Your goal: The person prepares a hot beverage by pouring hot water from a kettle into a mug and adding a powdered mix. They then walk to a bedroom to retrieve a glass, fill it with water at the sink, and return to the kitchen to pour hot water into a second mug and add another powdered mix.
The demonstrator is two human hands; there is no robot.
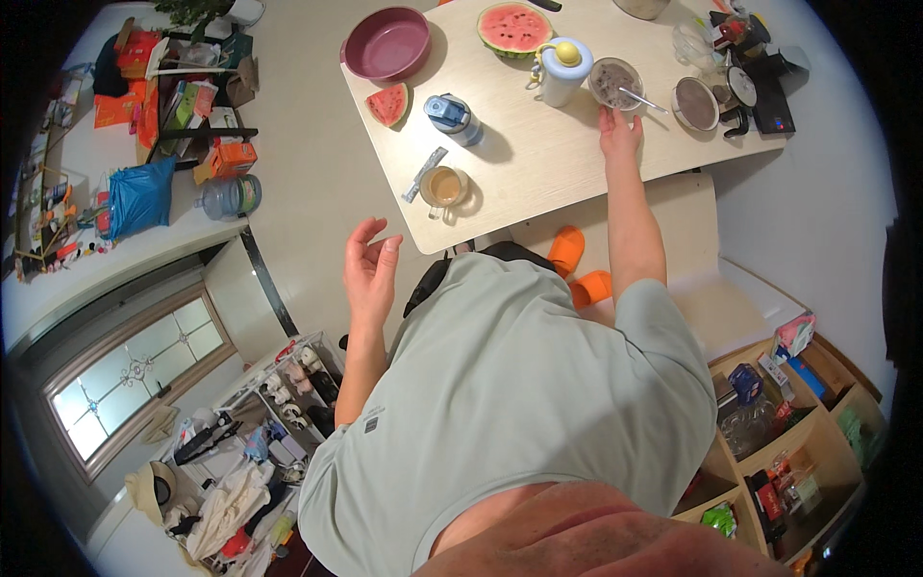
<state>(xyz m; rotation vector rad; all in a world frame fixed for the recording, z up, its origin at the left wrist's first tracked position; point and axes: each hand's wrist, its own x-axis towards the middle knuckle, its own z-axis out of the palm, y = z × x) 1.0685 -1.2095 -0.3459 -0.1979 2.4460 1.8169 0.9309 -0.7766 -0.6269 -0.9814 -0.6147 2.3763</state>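
My right hand [620, 133] reaches over the table, its spread fingertips at the near edge of a bowl [602, 70] of greyish-purple food with a spoon [643, 99] in it. Whether the fingertips grip the rim is not clear. My left hand [371, 267] is raised off the table's left corner, empty, with loosely curled fingers. Nearest to it on the table stands a glass mug [443, 187] of milky brown drink beside a slim sachet [424, 174]. A blue-lidded bottle [453, 119] is farther back. A white tumbler with a yellow knob [564, 72] stands left of the bowl.
The pale table [533, 173] also bears a maroon basin [388, 43], a watermelon wedge [388, 104], a cut watermelon half [515, 29] and a second filled bowl [695, 104]. A black appliance [771, 101] stands by the wall. Orange slippers [567, 250] lie below the near edge.
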